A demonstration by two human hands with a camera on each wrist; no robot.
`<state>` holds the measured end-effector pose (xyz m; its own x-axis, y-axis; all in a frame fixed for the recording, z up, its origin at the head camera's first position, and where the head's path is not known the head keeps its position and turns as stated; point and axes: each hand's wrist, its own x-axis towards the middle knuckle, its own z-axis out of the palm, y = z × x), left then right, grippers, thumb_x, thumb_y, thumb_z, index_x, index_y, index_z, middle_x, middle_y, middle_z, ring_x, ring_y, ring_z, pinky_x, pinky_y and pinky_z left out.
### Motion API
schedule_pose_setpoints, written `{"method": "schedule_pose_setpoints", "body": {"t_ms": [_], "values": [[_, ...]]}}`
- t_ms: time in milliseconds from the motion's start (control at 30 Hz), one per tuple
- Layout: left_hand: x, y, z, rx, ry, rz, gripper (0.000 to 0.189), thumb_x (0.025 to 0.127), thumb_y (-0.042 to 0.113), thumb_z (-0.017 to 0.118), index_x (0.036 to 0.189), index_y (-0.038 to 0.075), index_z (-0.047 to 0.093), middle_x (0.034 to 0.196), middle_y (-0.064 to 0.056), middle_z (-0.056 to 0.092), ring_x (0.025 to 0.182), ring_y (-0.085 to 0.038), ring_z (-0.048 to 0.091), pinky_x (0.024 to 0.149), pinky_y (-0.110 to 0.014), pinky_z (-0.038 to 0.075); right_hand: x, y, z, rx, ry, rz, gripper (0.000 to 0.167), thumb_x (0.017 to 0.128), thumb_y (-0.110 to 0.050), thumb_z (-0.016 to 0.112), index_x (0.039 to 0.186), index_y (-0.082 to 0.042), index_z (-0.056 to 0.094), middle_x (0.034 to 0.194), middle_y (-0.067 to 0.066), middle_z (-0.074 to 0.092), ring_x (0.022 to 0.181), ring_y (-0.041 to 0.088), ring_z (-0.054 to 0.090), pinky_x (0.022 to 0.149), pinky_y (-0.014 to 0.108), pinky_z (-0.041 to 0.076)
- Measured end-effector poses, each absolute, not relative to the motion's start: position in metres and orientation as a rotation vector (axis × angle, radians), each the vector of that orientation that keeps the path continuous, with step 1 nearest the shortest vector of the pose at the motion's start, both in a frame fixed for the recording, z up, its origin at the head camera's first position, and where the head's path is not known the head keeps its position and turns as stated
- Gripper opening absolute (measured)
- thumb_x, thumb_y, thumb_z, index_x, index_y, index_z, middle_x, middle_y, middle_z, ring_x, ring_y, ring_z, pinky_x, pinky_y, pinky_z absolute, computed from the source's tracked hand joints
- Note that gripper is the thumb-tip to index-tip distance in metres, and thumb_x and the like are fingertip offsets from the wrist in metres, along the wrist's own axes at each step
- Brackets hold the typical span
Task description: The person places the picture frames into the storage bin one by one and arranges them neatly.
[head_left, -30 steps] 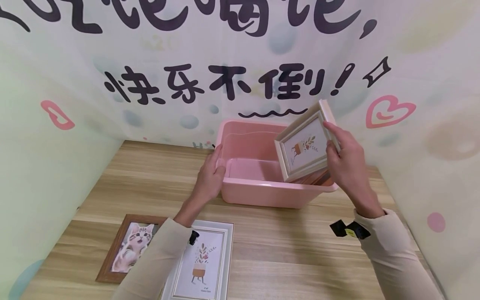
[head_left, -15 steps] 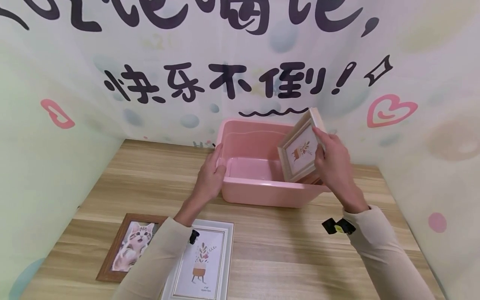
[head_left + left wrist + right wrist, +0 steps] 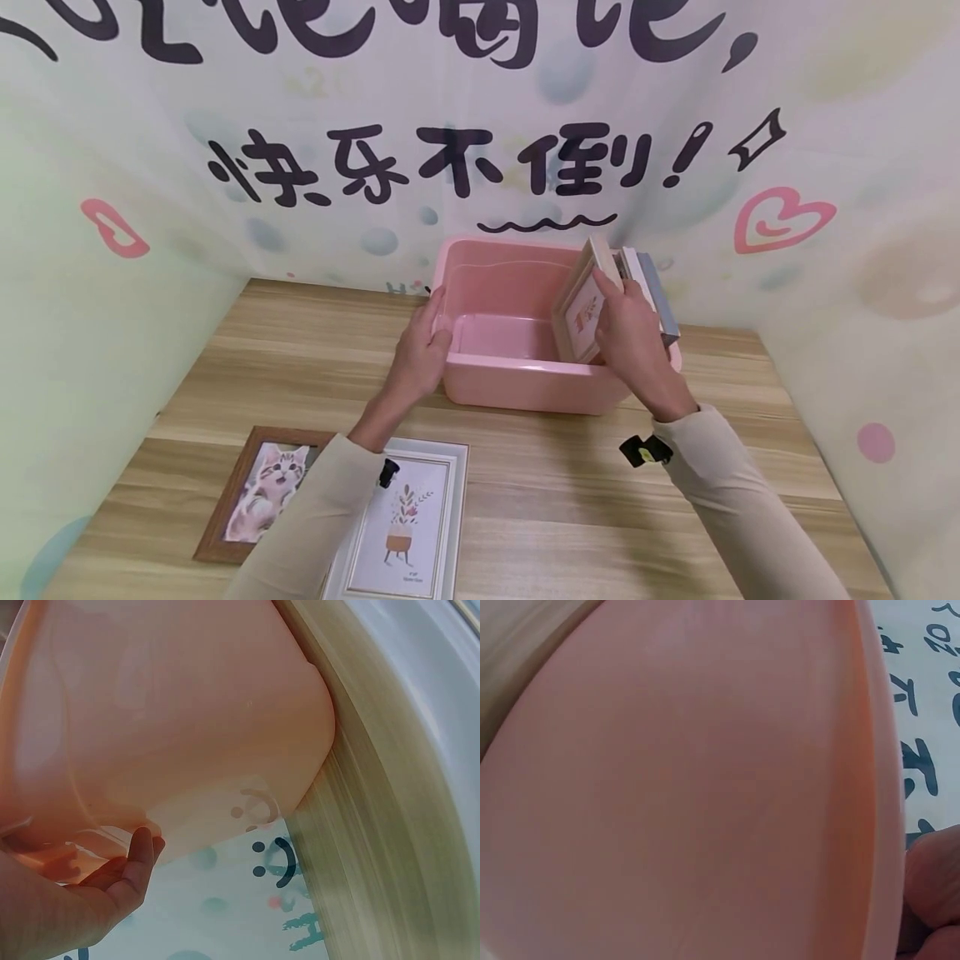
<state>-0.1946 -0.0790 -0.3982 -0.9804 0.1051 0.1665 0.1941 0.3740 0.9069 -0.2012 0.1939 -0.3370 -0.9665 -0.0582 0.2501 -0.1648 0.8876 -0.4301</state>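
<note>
A pink plastic basin [image 3: 517,387] stands against the back wall. My left hand [image 3: 422,350] grips its left rim; in the left wrist view that hand [image 3: 112,892] has its fingers hooked at an opening in the basin's side. My right hand [image 3: 633,337] holds a cream picture frame [image 3: 576,304] by its upper right edge. This frame leans upright inside the basin's right half, its plant picture facing left. Behind it, white and grey-blue frames [image 3: 660,292] stand on edge at the basin's right end. In the right wrist view the basin's outer wall hides most of the hand.
On the wooden table [image 3: 540,517], a brown frame with a kitten picture [image 3: 273,492] lies at the front left. Beside it lies a white frame with a plant picture [image 3: 405,525], partly under my left sleeve [image 3: 315,517]. Printed cloth walls [image 3: 360,100] enclose the table's back and sides.
My right hand has moved left and down with the cream frame, which has sunk deeper into the basin and stands steeper. The frames behind it have come into view. My left hand has stayed put.
</note>
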Motion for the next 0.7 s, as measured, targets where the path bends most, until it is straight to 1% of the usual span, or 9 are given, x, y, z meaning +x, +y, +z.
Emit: {"method": "schedule_pose_setpoints", "body": {"t_ms": [100,233,300,400,467,533,600,633,700], "values": [[-0.195,-0.079,-0.399,-0.272,-2.538,-1.695,0.062,0.099,0.008,0.037,0.159,0.015,0.022,0.159,-0.015,0.029,0.139,-0.031,0.037,0.113,-0.053,0.033,-0.202,0.191,-0.339,0.136,-2.868,0.721,0.066,0.093,0.010,0.043,0.154,-0.013,0.036,0.130,0.032,0.046,0.108,0.044,0.056,0.075,0.054,0.057],[-0.196,-0.079,-0.400,-0.267,-2.539,-1.699,0.063,0.099,0.007,0.037,0.159,0.015,0.022,0.159,-0.014,0.029,0.139,-0.031,0.037,0.113,-0.052,0.034,-0.204,0.190,-0.342,0.123,-2.883,0.776,0.070,0.091,0.012,0.043,0.155,-0.015,0.034,0.131,0.030,0.043,0.107,0.042,0.053,0.067,0.047,0.058],[-0.196,-0.078,-0.400,-0.265,-2.537,-1.699,0.063,0.099,0.007,0.038,0.159,0.015,0.022,0.159,-0.014,0.029,0.140,-0.031,0.037,0.113,-0.052,0.033,-0.205,0.190,-0.345,0.140,-2.874,0.751,0.070,0.090,0.012,0.045,0.155,-0.013,0.035,0.130,0.031,0.044,0.106,0.043,0.052,0.069,0.049,0.057],[-0.196,-0.077,-0.400,-0.275,-2.531,-1.703,0.063,0.099,0.007,0.038,0.159,0.014,0.022,0.158,-0.015,0.030,0.139,-0.031,0.038,0.113,-0.053,0.033,-0.207,0.190,-0.350,0.159,-2.884,0.663,0.070,0.089,0.012,0.047,0.154,-0.010,0.035,0.134,0.034,0.040,0.103,0.045,0.053,0.071,0.052,0.055],[-0.196,-0.077,-0.401,-0.281,-2.531,-1.700,0.063,0.098,0.007,0.038,0.159,0.013,0.023,0.157,-0.016,0.031,0.138,-0.031,0.038,0.113,-0.052,0.034,-0.209,0.190,-0.352,0.178,-2.899,0.556,0.071,0.088,0.011,0.050,0.154,-0.008,0.034,0.138,0.037,0.038,0.108,0.047,0.053,0.079,0.057,0.053],[-0.196,-0.077,-0.401,-0.287,-2.536,-1.693,0.063,0.098,0.008,0.038,0.159,0.013,0.022,0.157,-0.016,0.031,0.137,-0.032,0.039,0.112,-0.053,0.035,-0.209,0.189,-0.352,0.194,-2.927,0.460,0.070,0.089,0.008,0.052,0.155,-0.006,0.032,0.144,0.036,0.032,0.117,0.050,0.048,0.088,0.061,0.050],[-0.196,-0.077,-0.401,-0.284,-2.543,-1.686,0.063,0.099,0.008,0.038,0.159,0.014,0.022,0.158,-0.016,0.031,0.136,-0.032,0.040,0.111,-0.053,0.037,-0.211,0.188,-0.352,0.228,-2.937,0.336,0.068,0.091,0.003,0.055,0.154,-0.004,0.031,0.150,0.034,0.027,0.131,0.051,0.037,0.100,0.065,0.042],[-0.196,-0.077,-0.401,-0.275,-2.545,-1.686,0.063,0.099,0.009,0.038,0.159,0.015,0.022,0.158,-0.015,0.031,0.135,-0.032,0.041,0.110,-0.053,0.038,-0.212,0.187,-0.351,0.252,-2.936,0.260,0.067,0.092,0.000,0.055,0.154,-0.003,0.031,0.152,0.033,0.026,0.137,0.051,0.030,0.107,0.066,0.035],[-0.195,-0.078,-0.401,-0.264,-2.545,-1.688,0.062,0.099,0.009,0.038,0.159,0.016,0.022,0.158,-0.015,0.031,0.135,-0.032,0.041,0.109,-0.054,0.039,-0.214,0.185,-0.350,0.283,-2.936,0.144,0.065,0.093,-0.005,0.054,0.154,-0.003,0.030,0.156,0.030,0.021,0.143,0.050,0.019,0.112,0.067,0.025]]}}
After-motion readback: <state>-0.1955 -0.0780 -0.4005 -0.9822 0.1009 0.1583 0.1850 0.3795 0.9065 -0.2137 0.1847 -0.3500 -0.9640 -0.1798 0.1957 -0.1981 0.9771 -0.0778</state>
